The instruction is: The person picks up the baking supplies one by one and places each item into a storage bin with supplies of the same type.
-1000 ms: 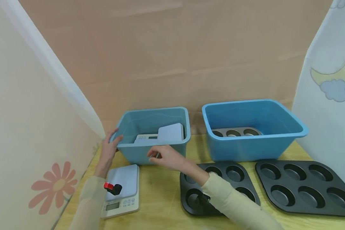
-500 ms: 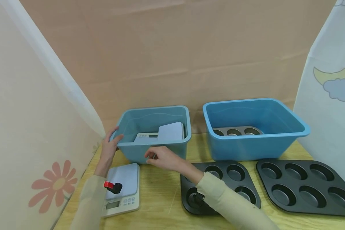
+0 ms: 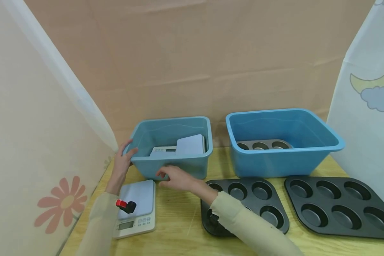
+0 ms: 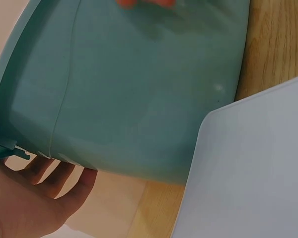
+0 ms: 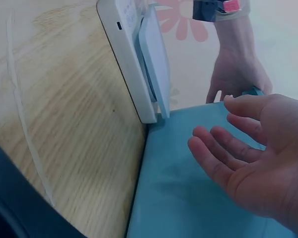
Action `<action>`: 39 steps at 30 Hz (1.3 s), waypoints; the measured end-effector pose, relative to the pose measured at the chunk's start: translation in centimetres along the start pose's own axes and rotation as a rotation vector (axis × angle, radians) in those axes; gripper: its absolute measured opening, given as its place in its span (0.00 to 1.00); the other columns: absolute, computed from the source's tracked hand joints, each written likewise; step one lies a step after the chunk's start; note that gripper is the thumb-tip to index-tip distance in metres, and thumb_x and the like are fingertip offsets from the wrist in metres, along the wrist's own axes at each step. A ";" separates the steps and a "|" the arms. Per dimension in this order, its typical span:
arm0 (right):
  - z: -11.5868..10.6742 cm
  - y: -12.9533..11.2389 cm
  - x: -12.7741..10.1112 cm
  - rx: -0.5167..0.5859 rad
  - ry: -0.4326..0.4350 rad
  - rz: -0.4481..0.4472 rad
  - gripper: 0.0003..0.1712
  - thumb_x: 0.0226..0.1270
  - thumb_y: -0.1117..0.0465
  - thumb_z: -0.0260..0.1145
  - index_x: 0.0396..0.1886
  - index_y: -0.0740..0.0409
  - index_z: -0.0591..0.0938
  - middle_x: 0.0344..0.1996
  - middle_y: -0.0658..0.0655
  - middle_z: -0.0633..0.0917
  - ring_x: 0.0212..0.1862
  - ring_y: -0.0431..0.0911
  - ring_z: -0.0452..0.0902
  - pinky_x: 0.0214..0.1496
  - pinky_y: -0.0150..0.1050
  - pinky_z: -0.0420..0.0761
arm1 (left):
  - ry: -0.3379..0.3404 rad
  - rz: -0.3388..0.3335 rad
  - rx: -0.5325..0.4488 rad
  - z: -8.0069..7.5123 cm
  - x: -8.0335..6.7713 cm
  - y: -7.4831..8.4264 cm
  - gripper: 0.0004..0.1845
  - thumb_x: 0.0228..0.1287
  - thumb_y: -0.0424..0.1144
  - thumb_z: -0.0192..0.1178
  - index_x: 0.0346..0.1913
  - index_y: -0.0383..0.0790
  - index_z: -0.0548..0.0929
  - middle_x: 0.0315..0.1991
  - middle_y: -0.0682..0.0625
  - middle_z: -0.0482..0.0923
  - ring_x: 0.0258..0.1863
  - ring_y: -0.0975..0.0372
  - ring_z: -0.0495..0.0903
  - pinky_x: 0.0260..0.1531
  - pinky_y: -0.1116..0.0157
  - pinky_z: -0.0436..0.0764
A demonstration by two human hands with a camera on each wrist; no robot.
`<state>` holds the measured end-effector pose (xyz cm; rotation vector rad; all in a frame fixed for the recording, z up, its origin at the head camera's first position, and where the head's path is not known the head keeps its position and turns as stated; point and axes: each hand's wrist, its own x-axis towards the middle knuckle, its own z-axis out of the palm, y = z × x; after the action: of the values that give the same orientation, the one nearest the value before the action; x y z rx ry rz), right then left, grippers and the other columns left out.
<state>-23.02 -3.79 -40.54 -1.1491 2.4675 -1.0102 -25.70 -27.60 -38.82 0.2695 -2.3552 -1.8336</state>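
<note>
Smooth teal plastic bin [image 3: 172,167], left hand [image 3: 123,160] gripping corner; right hand [image 3: 176,177] beside front

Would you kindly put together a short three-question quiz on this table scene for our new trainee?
1. True or false: the left hand grips the corner of the smaller blue bin.
2. What lies in the larger blue bin? A) a kitchen scale B) a muffin tray C) a towel
3. Fill in: the right hand is open in front of the smaller blue bin, holding ____.

Key
1. True; its fingers show under the rim in the left wrist view.
2. B, the grey muffin tray.
3. Nothing; the scale on the table lies to its left, untouched.
</note>
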 end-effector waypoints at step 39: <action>5.8 0.3 2.0 -0.027 -0.138 0.199 0.51 0.59 0.45 0.67 0.74 0.53 0.51 0.71 0.59 0.54 0.70 0.47 0.54 0.64 0.38 0.66 | -0.002 0.037 -0.030 0.2 0.1 -0.4 0.30 0.66 0.48 0.55 0.70 0.55 0.62 0.71 0.50 0.53 0.62 0.49 0.62 0.55 0.48 0.68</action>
<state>-21.77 -8.00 -44.88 -0.9250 2.4338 -0.8156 -25.81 -27.57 -39.28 0.2192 -2.3165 -1.8516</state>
